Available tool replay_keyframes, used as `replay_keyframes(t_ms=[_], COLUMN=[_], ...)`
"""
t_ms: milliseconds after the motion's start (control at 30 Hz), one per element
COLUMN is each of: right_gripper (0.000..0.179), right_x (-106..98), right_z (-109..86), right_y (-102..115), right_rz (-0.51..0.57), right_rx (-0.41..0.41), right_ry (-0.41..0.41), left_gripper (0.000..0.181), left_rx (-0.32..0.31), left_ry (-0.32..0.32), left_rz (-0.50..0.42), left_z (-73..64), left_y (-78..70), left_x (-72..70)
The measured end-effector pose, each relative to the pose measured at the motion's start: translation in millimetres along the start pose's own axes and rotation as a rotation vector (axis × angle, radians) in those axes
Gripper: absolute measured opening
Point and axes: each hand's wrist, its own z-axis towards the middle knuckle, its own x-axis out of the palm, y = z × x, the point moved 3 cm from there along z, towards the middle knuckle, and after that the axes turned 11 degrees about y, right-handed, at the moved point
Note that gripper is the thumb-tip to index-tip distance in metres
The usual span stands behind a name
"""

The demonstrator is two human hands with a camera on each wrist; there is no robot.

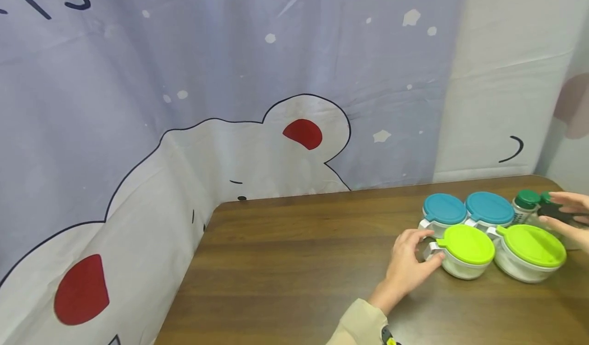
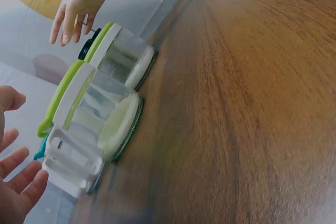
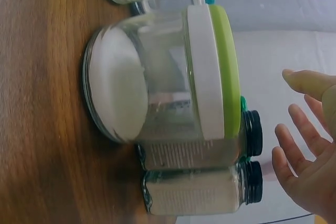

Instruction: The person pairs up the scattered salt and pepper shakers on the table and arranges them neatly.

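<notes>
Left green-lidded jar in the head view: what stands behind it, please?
Behind the left green-lidded jar are the left blue-lidded jar and the right blue-lidded jar, their tops visible. Their lower fronts are mostly covered; I cannot tell their contents.

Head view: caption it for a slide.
Left hand beside a round, clear, lime-lidded jar on a brown wooden table, right hand at the frame's right edge.

A curtain point(image 1: 221, 53) hangs behind the brown table point(image 1: 285, 268). It shows pale stars point(image 1: 411, 17) and a white figure point(image 1: 248, 156) with red patches point(image 1: 306, 133).
</notes>
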Motion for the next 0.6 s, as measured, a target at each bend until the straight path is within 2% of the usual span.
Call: replay_keyframes(t_ms=[133,333,467,600], right_gripper=[0.063,0.066,0.064,0.067], right_x=[0,3,2,2], right_z=[3.7,19.5,25.3,31.4], right_y=[-30,-103,-125,-150], right_rz=[-0.001,-0.035,-0.006,-0.048], right_rx=[0.004,-0.016,-0.058,-0.078], right_ry=[-0.052,-0.087,-0.085,-0.104], left_gripper=[0.04,0.04,0.04,0.039], left_rx=[0.013,-0.041,-0.092,-0.108], left_ry=[-0.003,0.009,0.023,0.033], left_rz=[0.042,-0.072,-0.118,-0.118], left_z=[0.0,1.5,4.0,7.3], left_y=[1.1,6.8,10.6,11.1], left_x=[3.9,8.4,10.1,11.1])
